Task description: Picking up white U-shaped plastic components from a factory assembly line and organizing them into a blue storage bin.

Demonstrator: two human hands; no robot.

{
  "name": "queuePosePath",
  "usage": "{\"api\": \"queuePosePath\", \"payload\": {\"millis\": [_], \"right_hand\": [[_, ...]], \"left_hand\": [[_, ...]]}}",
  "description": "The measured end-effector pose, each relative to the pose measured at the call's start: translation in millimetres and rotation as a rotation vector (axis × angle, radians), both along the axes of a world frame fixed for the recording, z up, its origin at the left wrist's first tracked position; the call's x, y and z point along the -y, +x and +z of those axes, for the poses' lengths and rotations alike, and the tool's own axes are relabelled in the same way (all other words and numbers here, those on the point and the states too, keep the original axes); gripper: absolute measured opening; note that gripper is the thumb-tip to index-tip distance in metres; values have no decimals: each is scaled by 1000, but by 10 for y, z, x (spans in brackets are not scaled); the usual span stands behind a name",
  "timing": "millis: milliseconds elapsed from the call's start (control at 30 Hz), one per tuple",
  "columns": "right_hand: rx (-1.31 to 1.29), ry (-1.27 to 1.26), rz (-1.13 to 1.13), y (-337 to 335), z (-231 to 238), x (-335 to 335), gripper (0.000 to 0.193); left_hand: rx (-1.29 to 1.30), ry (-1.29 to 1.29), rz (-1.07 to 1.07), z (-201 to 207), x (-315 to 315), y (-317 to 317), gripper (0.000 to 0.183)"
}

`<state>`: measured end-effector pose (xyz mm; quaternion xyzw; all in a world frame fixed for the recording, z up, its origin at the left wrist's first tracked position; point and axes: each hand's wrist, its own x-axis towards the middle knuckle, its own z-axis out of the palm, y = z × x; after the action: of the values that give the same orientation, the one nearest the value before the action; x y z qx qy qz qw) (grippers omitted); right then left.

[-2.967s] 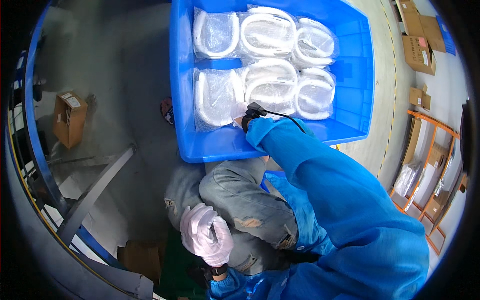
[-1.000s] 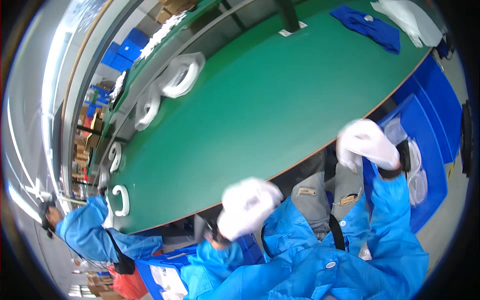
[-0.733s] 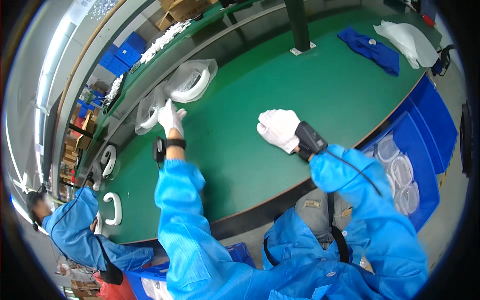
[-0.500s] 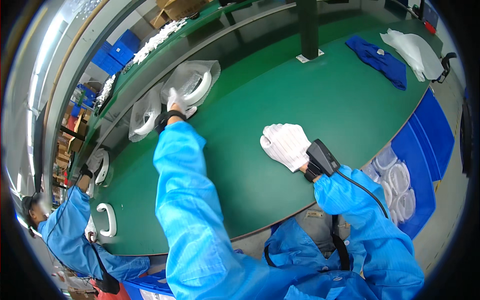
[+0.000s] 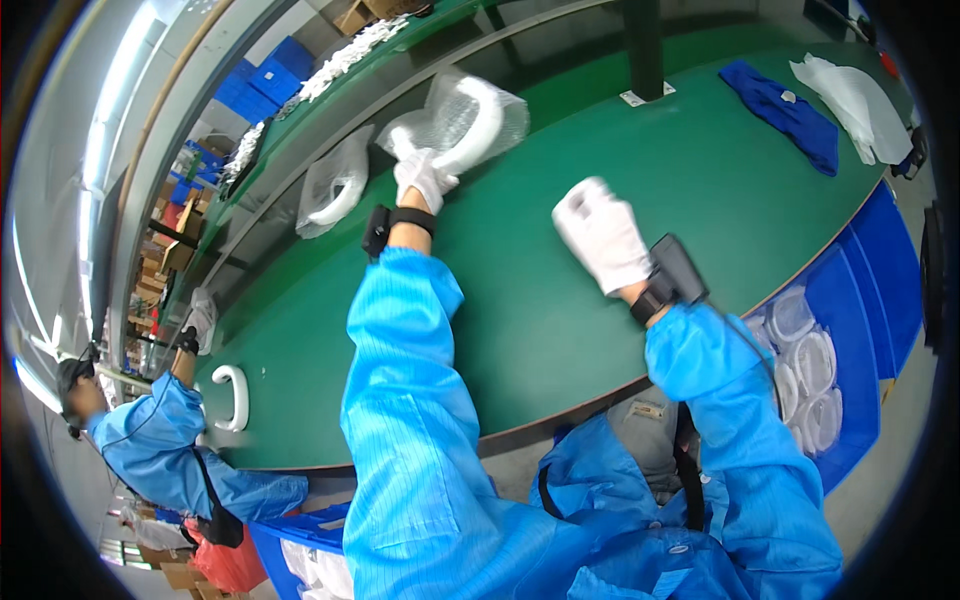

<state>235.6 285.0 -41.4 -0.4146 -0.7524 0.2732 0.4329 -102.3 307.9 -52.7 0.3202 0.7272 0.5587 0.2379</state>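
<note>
My left hand [image 5: 422, 178], in a white glove, is closed on the near end of a white C-shaped plastic part [image 5: 480, 130] in a clear bubble bag at the back of the green table. Just left of it lies another bubble bag [image 5: 335, 185] with a similar curved white part inside. My right hand [image 5: 603, 238], also gloved, hovers over the middle of the table with its fingers curled in. Nothing shows in its grip. Each wrist wears a black strap with a small black box.
An unbagged white C-shaped part [image 5: 232, 398] lies far left, near a co-worker [image 5: 150, 430] in blue. A blue cloth [image 5: 785, 115] and a white sheet [image 5: 855, 105] are at the back right. A blue bin [image 5: 850, 390] at right holds several clear-wrapped pieces. A dark post [image 5: 643, 50] rises behind.
My left hand has closed on the bagged part, which has shifted right and up in view. My right hand has moved up and slightly right. The co-worker's arm has moved.
</note>
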Motion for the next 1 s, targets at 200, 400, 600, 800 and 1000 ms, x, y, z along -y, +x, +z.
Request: {"api": "queuePosePath", "payload": {"millis": [200,400,600,800,1000], "right_hand": [[-1139,-1067,282,244,326,-263,85],[-203,-471,290,573,414,246,62],[-394,-114,275,1102,238,449,53],[-803,-577,513,1696,46,692,37],[75,642,-108,2416,76,983,32]], "left_hand": [[399,297,-21,572,1139,1565,14],[-1034,362,-114,937,1453,2420,76],[-1197,165,125,740,1946,3113,70],[-1004,446,36,1086,2112,4010,73],[-768,502,-145,996,2004,4259,64]]}}
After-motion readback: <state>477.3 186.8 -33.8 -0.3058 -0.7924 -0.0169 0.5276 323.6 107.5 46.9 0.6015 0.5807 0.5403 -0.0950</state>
